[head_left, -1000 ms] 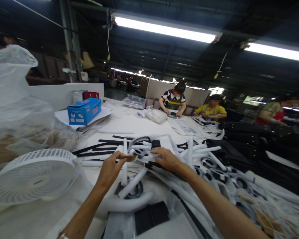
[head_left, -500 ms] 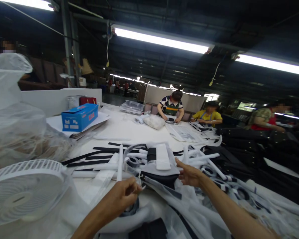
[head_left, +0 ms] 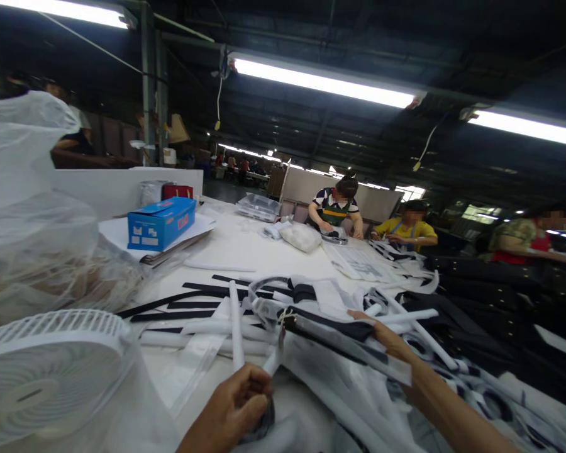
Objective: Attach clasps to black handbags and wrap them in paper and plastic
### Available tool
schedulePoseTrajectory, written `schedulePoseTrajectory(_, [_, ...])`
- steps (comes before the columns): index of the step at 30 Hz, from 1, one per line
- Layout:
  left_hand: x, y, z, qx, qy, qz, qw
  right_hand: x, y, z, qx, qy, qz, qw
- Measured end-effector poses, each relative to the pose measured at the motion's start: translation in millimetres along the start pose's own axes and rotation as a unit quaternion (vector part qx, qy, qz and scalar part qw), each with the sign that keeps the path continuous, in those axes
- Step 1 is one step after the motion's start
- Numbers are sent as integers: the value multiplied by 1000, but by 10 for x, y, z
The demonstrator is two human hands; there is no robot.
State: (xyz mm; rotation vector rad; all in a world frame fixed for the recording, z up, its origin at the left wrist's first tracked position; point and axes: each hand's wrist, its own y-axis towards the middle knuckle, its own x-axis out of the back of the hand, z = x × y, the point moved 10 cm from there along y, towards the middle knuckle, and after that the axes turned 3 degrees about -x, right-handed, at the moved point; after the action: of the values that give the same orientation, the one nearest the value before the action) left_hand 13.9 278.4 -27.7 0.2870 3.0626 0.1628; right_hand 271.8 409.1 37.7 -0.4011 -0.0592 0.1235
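Observation:
A black item in a clear plastic bag is raised and tilted above the worktop. At its right end, my right hand grips it, with the thumb side partly hidden by the plastic. A thin pale string shows at the bag's left corner. Lower down and apart from that corner is my left hand, fingers curled in; whatever they may hold is hidden. Beside this hand lies a dark coiled ring, half covered. A white tube stands out just beyond my left fingers.
Black strips and white tubes cover the table's middle. At left are a white fan and a large plastic sack; a blue box is behind them. Black fabric lies at right. Co-workers sit across the table.
My left hand has come down towards me, away from the string it was pinching. The bagged item has tipped up and shifted right with my right hand. The whole view has swung slightly left.

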Motion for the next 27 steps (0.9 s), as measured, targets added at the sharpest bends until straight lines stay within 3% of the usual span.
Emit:
schedulePoseTrajectory(3, [105, 26, 190, 23, -38, -30, 999, -73, 59, 336, 16, 67, -28, 997])
schedulePoseTrajectory(6, [163, 48, 255, 31, -53, -44, 997, -361, 310, 820, 82, 91, -42, 992])
schedulePoseTrajectory(8, [187, 57, 254, 29, -59, -50, 997, -624, 578, 1003, 101, 88, -47, 990])
schedulePoseTrajectory(10, [195, 55, 244, 31, -64, -51, 996, -910, 860, 978, 84, 65, -45, 993])
schedulePoseTrajectory(12, [205, 40, 231, 36, -72, -58, 995, -1177, 1059, 799, 60, 37, -39, 997])
schedulePoseTrajectory(15, [214, 9, 196, 39, -80, -72, 993, -1473, 1083, 475, 48, 9, -15, 999])
schedulePoseTrajectory(18, [198, -1, 152, 34, -72, -72, 994, -1569, 778, 336, 61, -12, 26, 998])
schedulePoseTrajectory(21, [188, 7, 88, 20, -52, -75, 996, -1501, 227, 429, 101, -72, 93, 988])
schedulePoseTrajectory(24, [184, -1, -67, -2, -19, -78, 997, -1295, -407, 382, 92, -152, 165, 970])
schedulePoseTrajectory(27, [191, -80, -326, -40, 76, -69, 994, -902, -945, 75, 45, -217, 174, 959])
